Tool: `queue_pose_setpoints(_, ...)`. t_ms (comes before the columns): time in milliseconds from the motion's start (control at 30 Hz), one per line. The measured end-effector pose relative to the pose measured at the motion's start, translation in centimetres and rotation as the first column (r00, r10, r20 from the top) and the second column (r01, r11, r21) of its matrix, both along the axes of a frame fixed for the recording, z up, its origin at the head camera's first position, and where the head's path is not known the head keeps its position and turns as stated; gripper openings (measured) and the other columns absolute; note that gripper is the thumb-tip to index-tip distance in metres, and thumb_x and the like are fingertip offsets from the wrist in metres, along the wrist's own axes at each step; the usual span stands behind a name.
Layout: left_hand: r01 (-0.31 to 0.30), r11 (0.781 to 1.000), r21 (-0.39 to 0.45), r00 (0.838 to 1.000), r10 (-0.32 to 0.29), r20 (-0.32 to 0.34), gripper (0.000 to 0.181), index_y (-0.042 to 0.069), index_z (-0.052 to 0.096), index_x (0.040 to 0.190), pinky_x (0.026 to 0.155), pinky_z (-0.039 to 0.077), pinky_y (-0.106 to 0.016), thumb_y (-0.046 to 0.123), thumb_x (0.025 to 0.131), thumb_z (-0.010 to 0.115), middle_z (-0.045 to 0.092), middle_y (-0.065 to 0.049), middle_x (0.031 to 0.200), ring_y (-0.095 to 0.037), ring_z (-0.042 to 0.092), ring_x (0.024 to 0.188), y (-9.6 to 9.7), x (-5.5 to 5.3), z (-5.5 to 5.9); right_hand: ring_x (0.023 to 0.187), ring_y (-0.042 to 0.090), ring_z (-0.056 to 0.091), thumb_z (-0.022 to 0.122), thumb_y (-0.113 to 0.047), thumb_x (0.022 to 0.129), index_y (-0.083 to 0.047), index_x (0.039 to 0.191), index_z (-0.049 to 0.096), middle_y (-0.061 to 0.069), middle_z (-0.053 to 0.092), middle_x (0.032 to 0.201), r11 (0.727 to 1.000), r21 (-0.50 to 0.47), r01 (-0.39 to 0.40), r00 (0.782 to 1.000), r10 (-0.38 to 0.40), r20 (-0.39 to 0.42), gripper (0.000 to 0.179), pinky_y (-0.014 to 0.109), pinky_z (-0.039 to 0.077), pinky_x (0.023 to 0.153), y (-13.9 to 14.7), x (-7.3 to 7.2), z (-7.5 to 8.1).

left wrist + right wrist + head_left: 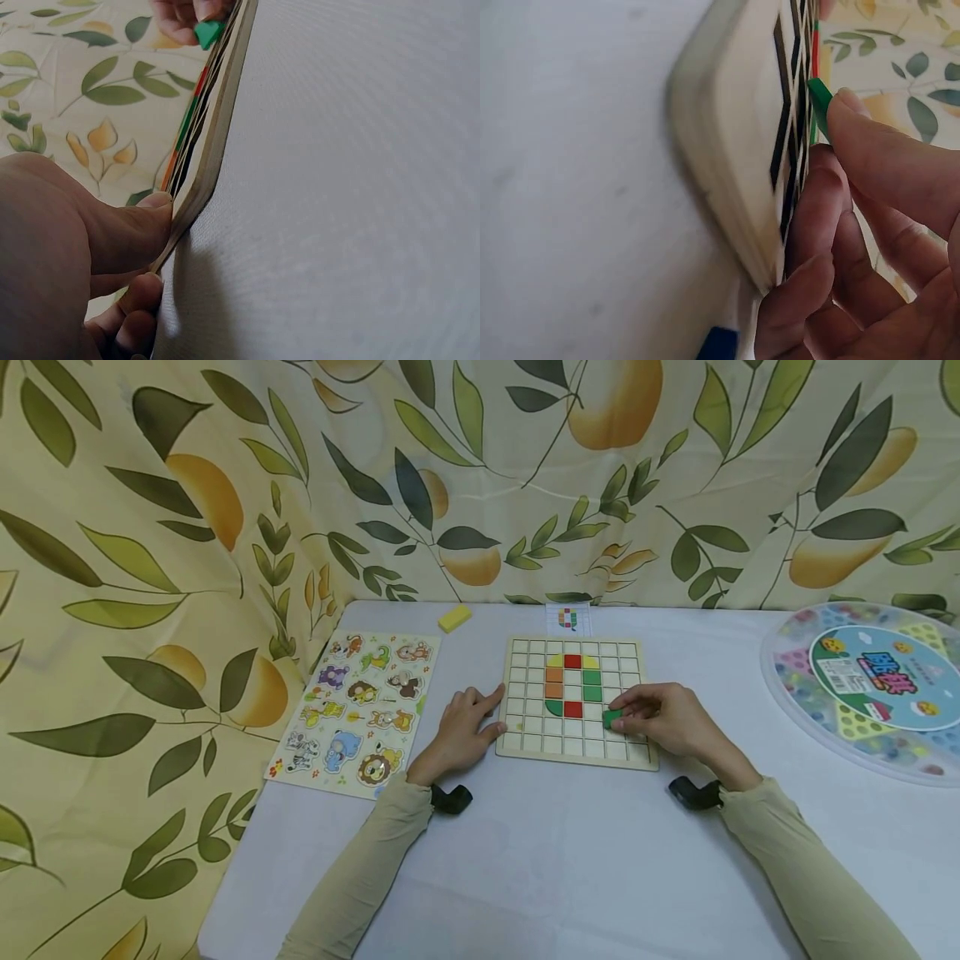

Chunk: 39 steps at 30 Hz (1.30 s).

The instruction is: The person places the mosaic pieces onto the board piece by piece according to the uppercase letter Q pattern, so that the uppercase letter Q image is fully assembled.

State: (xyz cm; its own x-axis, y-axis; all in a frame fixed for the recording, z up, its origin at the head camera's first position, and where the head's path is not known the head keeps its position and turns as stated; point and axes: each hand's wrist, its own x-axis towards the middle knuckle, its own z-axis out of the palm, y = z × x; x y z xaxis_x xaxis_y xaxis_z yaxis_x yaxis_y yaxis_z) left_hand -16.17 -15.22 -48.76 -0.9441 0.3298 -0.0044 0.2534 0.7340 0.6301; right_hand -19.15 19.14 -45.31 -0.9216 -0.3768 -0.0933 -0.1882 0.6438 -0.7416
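Observation:
A wooden grid board point(525, 739) lies on the white cloth, with red, orange, green and yellow pieces forming a ring in its squares. My right hand point(670, 718) pinches a small green tile point(612, 718) between thumb and fingers over the board's lower right part. In the right wrist view this green tile point(820, 103) is tilted at the grid. At the board's left edge, my left hand point(463, 732) touches the rim with its outstretched index finger and thumb. The left wrist view shows the thumb point(139, 232) against the board's side.
Behind the board stands a small pattern card point(567, 620) with a similar coloured ring. A yellow block point(454, 618) lies at the back left. An animal picture board point(352, 714) is left of my left hand. To the right lies a round clear case point(795, 710) with a blue label.

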Motion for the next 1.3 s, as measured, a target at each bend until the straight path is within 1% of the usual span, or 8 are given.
queue_pose_setpoints(233,-0.003,1.0,0.018,1.0,0.003,0.006,0.064,0.008,0.04,0.163,0.086,0.027,-0.034,0.023,0.106,0.064,0.048,-0.008,0.104,-0.019,0.034,0.094,0.0,0.0,0.1,0.081,0.014,0.065,0.087,-0.018,0.09,-0.007,0.107,0.08,0.007,0.076,0.093,1.0,-0.001,-0.008,1.0,0.008,-0.028,0.021,0.021,0.05,0.072,-0.8,-0.3,0.5)
queue_pose_setpoints(400,-0.005,1.0,0.023,1.0,0.005,0.008,0.064,0.008,0.04,0.163,0.087,0.027,-0.034,0.023,0.106,0.064,0.048,-0.008,0.105,-0.02,0.035,0.094,0.1,0.1,0.2,0.084,0.016,0.066,0.086,-0.018,0.091,-0.006,0.109,0.079,0.008,0.077,0.097,0.999,-0.014,-0.031,0.999,0.031,-0.022,0.023,0.02,0.05,0.074,-1.3,-0.7,0.7)
queue_pose_setpoints(500,-0.001,1.0,0.025,1.0,0.001,0.01,0.064,0.008,0.039,0.164,0.087,0.028,-0.034,0.023,0.106,0.064,0.049,-0.008,0.105,-0.02,0.035,0.094,0.1,0.1,0.2,0.085,0.017,0.067,0.086,-0.018,0.092,-0.006,0.108,0.08,0.007,0.076,0.097,0.999,0.003,-0.036,0.999,0.036,-0.019,0.022,0.02,0.05,0.075,-1.6,-0.9,0.7)
queue_pose_setpoints(733,-0.006,1.0,0.015,1.0,0.005,0.019,0.064,0.009,0.039,0.164,0.086,0.027,-0.033,0.024,0.106,0.063,0.048,-0.007,0.105,-0.019,0.034,0.093,0.2,0.0,0.3,0.084,0.02,0.064,0.085,-0.018,0.092,-0.005,0.107,0.081,0.011,0.076,0.099,0.998,0.052,-0.042,0.998,0.044,-0.036,0.02,0.027,0.048,0.073,-2.0,-1.2,0.8)
queue_pose_setpoints(800,-0.005,1.0,0.014,1.0,0.004,0.02,0.064,0.009,0.039,0.164,0.086,0.027,-0.033,0.024,0.107,0.063,0.048,-0.007,0.105,-0.019,0.034,0.093,0.2,0.0,0.3,0.085,0.02,0.063,0.085,-0.019,0.092,-0.007,0.107,0.082,0.01,0.076,0.1,0.998,0.061,-0.033,0.999,0.035,-0.035,0.02,0.028,0.048,0.073,-2.1,-1.3,0.7)
queue_pose_setpoints(1067,-0.004,1.0,0.016,1.0,0.004,0.017,0.063,0.008,0.04,0.163,0.087,0.027,-0.034,0.023,0.106,0.064,0.048,-0.007,0.104,-0.019,0.035,0.094,0.0,0.1,0.2,0.083,0.019,0.063,0.088,-0.021,0.088,-0.011,0.103,0.084,0.009,0.079,0.102,0.997,0.075,-0.028,0.997,0.033,-0.063,0.019,0.032,0.047,0.072,-2.6,-1.5,0.4)
queue_pose_setpoints(1167,-0.005,1.0,0.013,1.0,0.004,0.019,0.064,0.008,0.04,0.163,0.087,0.027,-0.034,0.023,0.106,0.063,0.048,-0.008,0.105,-0.019,0.035,0.094,0.0,0.0,0.2,0.081,0.018,0.064,0.088,-0.021,0.088,-0.011,0.103,0.084,0.009,0.079,0.101,0.996,0.081,-0.026,0.998,0.031,-0.062,0.018,0.033,0.048,0.071,-2.6,-1.6,0.3)
queue_pose_setpoints(1300,-0.004,1.0,0.006,1.0,0.004,0.022,0.064,0.008,0.039,0.164,0.086,0.027,-0.033,0.024,0.107,0.063,0.048,-0.008,0.105,-0.02,0.034,0.094,0.0,0.0,0.3,0.083,0.02,0.064,0.088,-0.019,0.088,-0.01,0.104,0.084,0.01,0.079,0.102,0.997,0.08,-0.014,0.998,0.019,-0.053,0.019,0.034,0.048,0.073,-2.7,-1.7,0.3)
